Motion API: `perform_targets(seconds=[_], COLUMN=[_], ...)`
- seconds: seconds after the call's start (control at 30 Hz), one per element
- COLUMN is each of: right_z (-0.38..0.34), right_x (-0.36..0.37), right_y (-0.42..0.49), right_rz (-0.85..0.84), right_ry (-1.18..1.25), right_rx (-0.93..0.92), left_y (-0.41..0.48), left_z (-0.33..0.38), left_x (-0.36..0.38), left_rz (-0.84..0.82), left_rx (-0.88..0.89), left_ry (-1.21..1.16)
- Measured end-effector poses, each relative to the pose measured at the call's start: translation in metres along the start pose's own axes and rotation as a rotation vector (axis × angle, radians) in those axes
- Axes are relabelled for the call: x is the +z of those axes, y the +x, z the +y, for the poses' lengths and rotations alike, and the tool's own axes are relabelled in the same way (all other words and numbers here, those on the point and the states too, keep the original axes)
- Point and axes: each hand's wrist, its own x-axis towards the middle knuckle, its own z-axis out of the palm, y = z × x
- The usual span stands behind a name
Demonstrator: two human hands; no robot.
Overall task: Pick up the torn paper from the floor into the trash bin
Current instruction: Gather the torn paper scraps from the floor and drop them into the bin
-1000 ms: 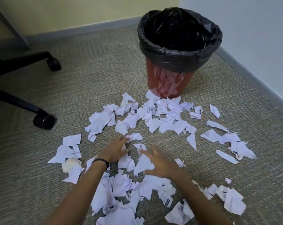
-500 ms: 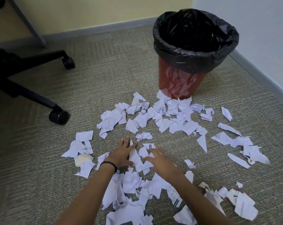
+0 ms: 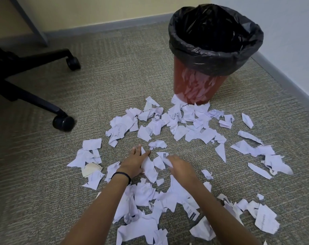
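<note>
Scraps of torn white paper (image 3: pixel 189 128), many bearing printed text, lie scattered over the grey-beige woven carpet (image 3: pixel 114 71), thickest just in front of the trash bin and again near the person's forearms. The red plastic trash bin (image 3: pixel 199 89), lined with a black plastic bag (image 3: pixel 215 57) folded over its rim, stands upright near the grey skirting board of the right-hand wall; its glossy red side mirrors the paper below. The left hand (image 3: pixel 134 161), with a thin black band (image 3: pixel 121 175) at the wrist, lies flat with fingers spread, pressing on a long white scrap (image 3: pixel 149 167) that shows beside its thumb. The right hand (image 3: pixel 181 167) is curled, its fingertips pinching a small piece of paper (image 3: pixel 165 157) just above the carpet, though blur hides the exact grip. The two hands are near each other, apart. At the left, two black legs of an office chair base (image 3: pixel 35 101) end in casters resting on the carpet
</note>
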Motion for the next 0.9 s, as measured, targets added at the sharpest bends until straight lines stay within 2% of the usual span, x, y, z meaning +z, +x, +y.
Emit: perform_targets(seconds=[0.13,0.23,0.33,0.43,0.5,0.63,0.7,0.77,0.9], right_z=[-0.005,-0.01,-0.017,-0.022,-0.027,-0.032,-0.029,-0.029,-0.034], right_x=[-0.001,0.01,0.017,0.019,0.022,0.018,0.014,0.007,0.003], right_y=[0.004,0.006,0.002,-0.002,-0.003,0.005,0.012,0.019,0.028], right_rz=[0.058,-0.061,-0.138,-0.134,-0.112,0.044,0.018,-0.076,-0.112], right_ry=[0.131,0.143,0.045,-0.047,-0.112,-0.245,-0.278,-0.229,-0.172], right_rx=[-0.011,-0.079,-0.154,-0.19,-0.184,-0.134,-0.17,-0.13,-0.096], left_y=[0.001,0.001,0.0,0.0,-0.001,-0.006,-0.01,-0.013,-0.017], left_z=[-0.004,-0.008,-0.007,-0.005,-0.005,0.002,0.004,0.004,0.005], left_x=[0.002,0.0,0.002,0.002,0.003,0.003,0.002,0.001,0.001], left_rz=[0.018,0.029,0.075,0.087,0.092,0.183,0.23,0.261,0.307], left_rx=[0.014,0.027,0.018,0.003,-0.001,-0.021,-0.025,0.002,0.093], left_ry=[0.007,-0.015,-0.008,-0.027,-0.035,-0.047,-0.068,-0.071,-0.102])
